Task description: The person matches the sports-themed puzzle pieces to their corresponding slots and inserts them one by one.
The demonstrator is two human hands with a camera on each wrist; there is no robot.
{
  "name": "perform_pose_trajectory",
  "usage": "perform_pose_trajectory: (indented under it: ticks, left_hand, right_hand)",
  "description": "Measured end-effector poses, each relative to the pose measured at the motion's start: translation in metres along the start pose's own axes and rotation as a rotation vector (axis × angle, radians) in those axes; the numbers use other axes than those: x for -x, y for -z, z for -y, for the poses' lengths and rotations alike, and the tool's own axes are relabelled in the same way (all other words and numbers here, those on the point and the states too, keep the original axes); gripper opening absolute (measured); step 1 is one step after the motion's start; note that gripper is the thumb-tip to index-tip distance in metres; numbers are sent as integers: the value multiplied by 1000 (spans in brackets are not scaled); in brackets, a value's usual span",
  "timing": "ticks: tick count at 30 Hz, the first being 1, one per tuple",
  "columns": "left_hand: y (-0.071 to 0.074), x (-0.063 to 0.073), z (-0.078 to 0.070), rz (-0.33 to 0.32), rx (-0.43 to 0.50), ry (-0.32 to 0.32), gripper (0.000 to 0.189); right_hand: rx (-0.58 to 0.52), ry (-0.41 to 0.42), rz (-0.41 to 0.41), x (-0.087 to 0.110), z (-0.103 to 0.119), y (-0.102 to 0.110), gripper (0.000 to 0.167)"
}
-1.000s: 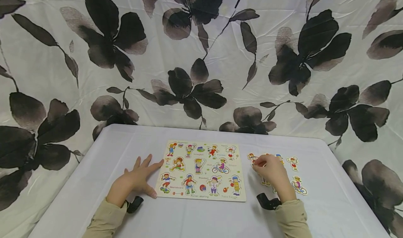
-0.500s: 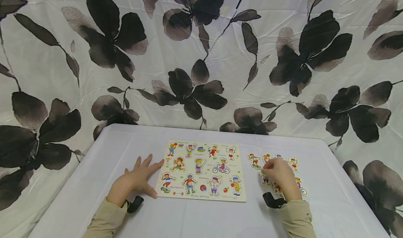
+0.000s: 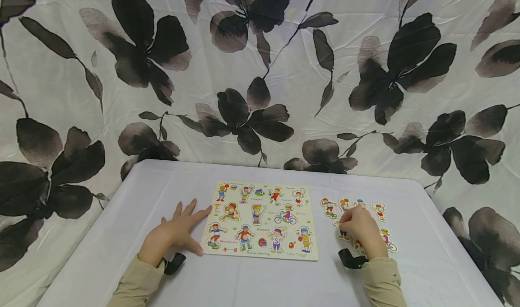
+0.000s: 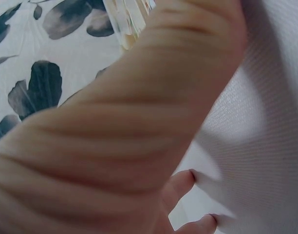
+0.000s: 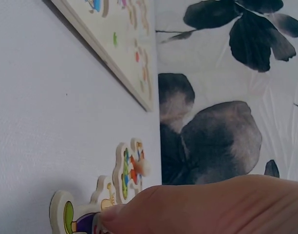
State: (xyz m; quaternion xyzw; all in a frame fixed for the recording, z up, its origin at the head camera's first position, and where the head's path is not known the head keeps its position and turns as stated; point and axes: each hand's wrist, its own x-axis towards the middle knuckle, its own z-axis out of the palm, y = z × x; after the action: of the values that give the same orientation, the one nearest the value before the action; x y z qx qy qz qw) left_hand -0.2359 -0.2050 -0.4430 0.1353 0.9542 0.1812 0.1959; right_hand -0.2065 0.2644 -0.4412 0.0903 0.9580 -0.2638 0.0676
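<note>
A pale wooden puzzle board (image 3: 266, 230) with pictures of children at sports lies on the table. My left hand (image 3: 176, 230) rests at its left side, fingers spread, with thumb and forefinger at the edge. In the left wrist view, the hand (image 4: 139, 122) hides most of the board. To the board's right, my right hand (image 3: 359, 228) pinches at a cut-out puzzle piece with a purple figure (image 5: 85, 223), which lies among the others. The thumb covers the piece's middle in the right wrist view. A skateboarder piece (image 3: 328, 207) with a knob lies just beyond it.
Several more pieces surround the right hand, among them a tennis player (image 3: 379, 211) and a cyclist (image 3: 387, 240). A white cloth covers the table (image 3: 252, 284). Behind its far edge hangs a flowered curtain (image 3: 308, 81).
My right hand has moved from the skateboarder piece to the right and nearer, onto the purple-figure piece. Over the last half second it barely moves. The left hand and the board stay put.
</note>
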Motion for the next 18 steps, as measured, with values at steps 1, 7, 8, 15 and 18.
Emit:
perform_pose_trajectory:
  ticks: [1,7,8,15,18]
  left_hand:
    - [0,0,0,1,0,0,122]
    - [0,0,0,4,-2,1,121]
    - [0,0,0,4,-2,1,121]
    - [0,0,0,2,3,-1,122]
    - [0,0,0,1,3,-2,122]
  right_hand:
    - [0,1,-5,0,0,0,3]
    - [12,10,-31,0,0,-3,4]
    - [15,11,-33,0,0,-3,4]
    - [38,22,-49,0,0,-3,3]
    - [32,26,-49,-1,-1,-3,4]
